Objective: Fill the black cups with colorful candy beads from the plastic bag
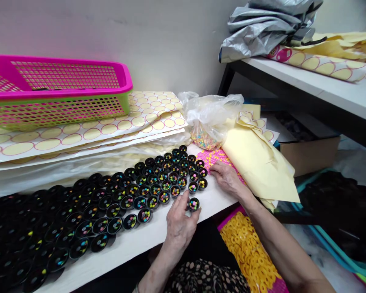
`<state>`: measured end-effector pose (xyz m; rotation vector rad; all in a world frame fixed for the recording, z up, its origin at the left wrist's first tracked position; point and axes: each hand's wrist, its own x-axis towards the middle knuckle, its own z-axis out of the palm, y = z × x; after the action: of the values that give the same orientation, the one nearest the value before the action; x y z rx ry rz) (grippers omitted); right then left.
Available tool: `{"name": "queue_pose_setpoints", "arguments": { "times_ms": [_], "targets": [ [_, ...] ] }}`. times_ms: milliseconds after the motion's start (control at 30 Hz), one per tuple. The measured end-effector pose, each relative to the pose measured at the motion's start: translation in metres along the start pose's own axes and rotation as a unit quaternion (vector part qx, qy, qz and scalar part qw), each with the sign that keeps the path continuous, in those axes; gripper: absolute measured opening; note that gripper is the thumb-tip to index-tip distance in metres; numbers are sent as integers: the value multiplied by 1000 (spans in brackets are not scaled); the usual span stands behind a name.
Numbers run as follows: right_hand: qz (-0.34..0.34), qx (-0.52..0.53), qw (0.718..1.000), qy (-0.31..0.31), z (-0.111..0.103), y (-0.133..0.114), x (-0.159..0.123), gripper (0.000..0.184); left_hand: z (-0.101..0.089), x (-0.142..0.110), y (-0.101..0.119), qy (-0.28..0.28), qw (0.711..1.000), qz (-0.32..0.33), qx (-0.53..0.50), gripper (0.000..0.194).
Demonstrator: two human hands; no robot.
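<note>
1. The white table (146, 240) bears a wide field of small black cups (116, 199) packed in rows, rim against rim, each with a few coloured beads inside. They look light and stiff, easy to knock over in a chain.
2. At the back left a pink and green basket (57, 91) sits on stacked sheets of round stickers (110, 130). These are thin, floppy paper.
3. A clear plastic bag (209, 122) of coloured beads slumps near the table's right end, soft and shapeless. Beside it lies a folded yellow paper (256, 162).
4. Just under the bag a sheet of pink dots (215, 156) lies flat. The right hand (227, 179) rests on it, fingers curled down and touching; whether it pinches anything I cannot tell.
5. One cup (194, 204) stands apart from the rows at the front edge. The left hand (178, 226) lies loose beside it, fingertips touching its left side, not closed round it.
6. That cup looks hard, smooth and very light. I judge it best taken by its outer wall between thumb and finger and kept upright, since the loose beads would spill at a tilt.
</note>
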<state>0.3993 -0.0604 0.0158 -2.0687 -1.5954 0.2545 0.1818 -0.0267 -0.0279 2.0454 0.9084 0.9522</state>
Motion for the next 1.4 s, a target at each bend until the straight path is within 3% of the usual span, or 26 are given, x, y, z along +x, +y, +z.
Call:
{"name": "queue_pose_setpoints", "arguments": {
  "times_ms": [200,400,567,767,933,1167,1400],
  "targets": [
    [41,-100,994,-12,4,-13,3,23,-1,0,0,2,1000,-2,-5,54],
    [66,-155,985,-44,4,-15,10,15,-1,0,-1,-3,1000,1,-4,54],
    [-2,-146,989,-2,4,-7,3,18,0,-1,-1,-2,1000,0,4,53],
    [-126,-251,958,50,14,-8,-27,28,0,0,-1,-7,1000,3,18,53],
    [-112,-178,975,65,16,-8,-49,28,-3,3,3,-8,999,18,33,52],
    [-34,56,991,115,17,-5,-57,19,-4,3,3,-14,999,24,47,53],
    [-54,4,997,51,18,-8,-52,23,-2,2,3,0,1000,7,29,53]
  ]
}}
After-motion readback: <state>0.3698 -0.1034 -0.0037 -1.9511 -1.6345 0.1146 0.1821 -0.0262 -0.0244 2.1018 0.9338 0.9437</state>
